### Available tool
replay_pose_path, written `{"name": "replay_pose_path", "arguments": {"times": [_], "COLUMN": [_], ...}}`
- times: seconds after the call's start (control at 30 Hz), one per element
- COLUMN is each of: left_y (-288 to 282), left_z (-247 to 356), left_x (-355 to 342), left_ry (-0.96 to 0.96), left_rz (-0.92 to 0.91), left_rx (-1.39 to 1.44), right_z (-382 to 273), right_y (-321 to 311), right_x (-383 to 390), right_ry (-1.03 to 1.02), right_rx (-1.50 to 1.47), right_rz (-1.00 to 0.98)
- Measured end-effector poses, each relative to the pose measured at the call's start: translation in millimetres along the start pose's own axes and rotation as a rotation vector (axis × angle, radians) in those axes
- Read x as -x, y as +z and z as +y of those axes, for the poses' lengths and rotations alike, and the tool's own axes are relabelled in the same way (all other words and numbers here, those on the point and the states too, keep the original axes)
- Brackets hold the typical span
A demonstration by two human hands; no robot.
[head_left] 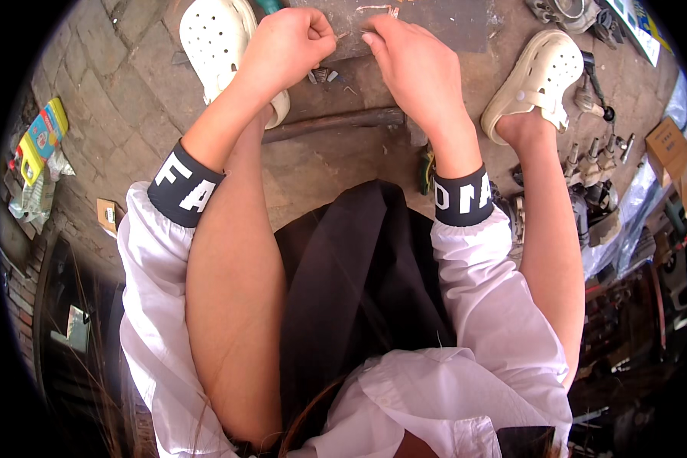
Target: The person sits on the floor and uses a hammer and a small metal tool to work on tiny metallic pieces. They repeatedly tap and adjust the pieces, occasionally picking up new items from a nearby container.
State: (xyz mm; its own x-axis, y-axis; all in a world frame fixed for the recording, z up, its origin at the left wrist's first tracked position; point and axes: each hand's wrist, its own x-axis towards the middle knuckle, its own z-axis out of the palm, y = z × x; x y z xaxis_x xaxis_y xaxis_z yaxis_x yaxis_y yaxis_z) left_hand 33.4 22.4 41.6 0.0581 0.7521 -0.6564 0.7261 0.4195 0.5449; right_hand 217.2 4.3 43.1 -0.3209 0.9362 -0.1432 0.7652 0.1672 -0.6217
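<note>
Over a dark metal plate [460, 36] at the top, my left hand [286, 47] is closed in a pinch, with a tiny thin piece [341, 35] at its fingertips, too small to name. My right hand [416, 72] faces it a short way off, fingers bent and pinched; whatever they hold is too small to make out. Thin copper-coloured scraps [385, 11] lie on the plate beside the right fingertips. A dark bar [332, 122] lies across the paving below my hands.
Cream clogs [530, 80] on my feet flank the plate. Metal parts [594, 164] and flattened cardboard [672, 153] lie at right. A yellow container [42, 133] sits at left. Green-handled tools [426, 172] lie under my right wrist.
</note>
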Motion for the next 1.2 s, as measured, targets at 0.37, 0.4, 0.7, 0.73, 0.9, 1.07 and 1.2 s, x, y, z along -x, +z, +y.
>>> {"name": "replay_pose_path", "arguments": {"times": [0.37, 0.4, 0.7, 0.73, 0.9, 1.07, 1.2], "left_y": [-2.2, -4.3, 6.1, 6.0, 5.2, 6.8, 6.4], "left_z": [5.1, 9.1, -12.2, -11.8, -10.7, -11.1, -9.4], "left_x": [2.7, 5.4, -3.6, -3.3, -2.8, -3.1, -2.1], "left_ry": [-0.005, 0.008, 0.123, 0.130, 0.140, 0.157, 0.155], "left_rz": [-0.001, 0.001, -0.009, -0.008, -0.010, 0.009, 0.014], "left_rx": [-0.006, -0.001, -0.021, -0.034, -0.057, -0.076, -0.089], "right_z": [-11.4, -10.2, -3.4, -3.3, 3.5, -2.1, -5.5], "right_y": [-20.9, -20.0, -22.2, -21.5, -2.8, -0.5, 8.9], "right_x": [-9.7, -9.6, -10.4, -10.3, -4.9, -3.2, 5.2], "right_ry": [0.046, 0.043, 0.040, 0.038, 0.025, 0.086, 0.143], "right_rx": [-0.110, -0.116, -0.181, -0.175, -0.097, -0.109, -0.162], "right_rz": [-0.072, -0.070, -0.116, -0.113, -0.102, -0.096, -0.012]}}
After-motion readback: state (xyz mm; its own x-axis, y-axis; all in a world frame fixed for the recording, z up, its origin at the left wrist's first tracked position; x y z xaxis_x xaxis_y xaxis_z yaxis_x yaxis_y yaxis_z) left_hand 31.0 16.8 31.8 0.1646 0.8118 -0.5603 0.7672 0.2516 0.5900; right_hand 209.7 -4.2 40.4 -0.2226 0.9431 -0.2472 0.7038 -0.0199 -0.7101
